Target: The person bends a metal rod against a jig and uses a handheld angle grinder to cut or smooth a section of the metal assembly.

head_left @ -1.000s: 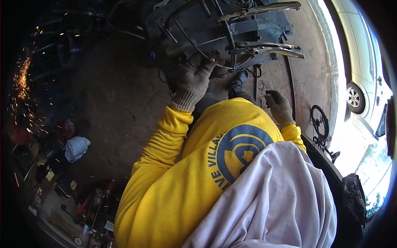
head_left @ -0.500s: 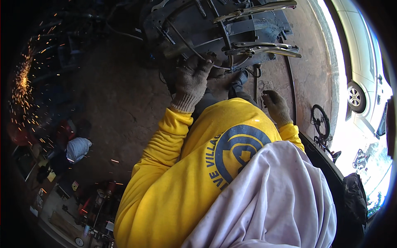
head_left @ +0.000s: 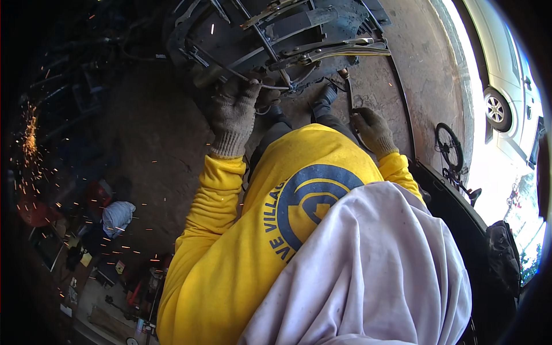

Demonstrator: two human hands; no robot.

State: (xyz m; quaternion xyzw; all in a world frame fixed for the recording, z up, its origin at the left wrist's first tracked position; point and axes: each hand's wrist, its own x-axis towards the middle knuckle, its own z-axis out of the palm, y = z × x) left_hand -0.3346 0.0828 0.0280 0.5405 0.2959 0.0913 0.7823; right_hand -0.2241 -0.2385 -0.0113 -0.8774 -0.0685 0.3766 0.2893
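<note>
My left hand [head_left: 234,115], in a grey-brown knitted glove, is closed at the near edge of a metal workbench [head_left: 230,43]. Its fingers wrap round a thin bent metal rod [head_left: 221,64] that runs along the bench's front; the fingertips are partly hidden. To the right of that hand, a pair of locking clamps [head_left: 339,52] grips the metal pieces on the bench, and another long-handled clamp [head_left: 275,12] lies farther back. My right hand [head_left: 372,131], gloved too, hangs low in front of the bench with fingers curled. What it holds, if anything, is too dark to make out.
Orange sparks [head_left: 30,138] spray at the far left. A dark hose [head_left: 402,95] trails over the floor on the right, near a bicycle [head_left: 448,146]. Beyond stands a pale car [head_left: 506,86]. A grey cloth bundle [head_left: 118,218] and tools lie at lower left.
The view has shifted, so the bench and clamps appear farther left and higher. My left hand stays at the rod. My right hand remains curled in front of the bench.
</note>
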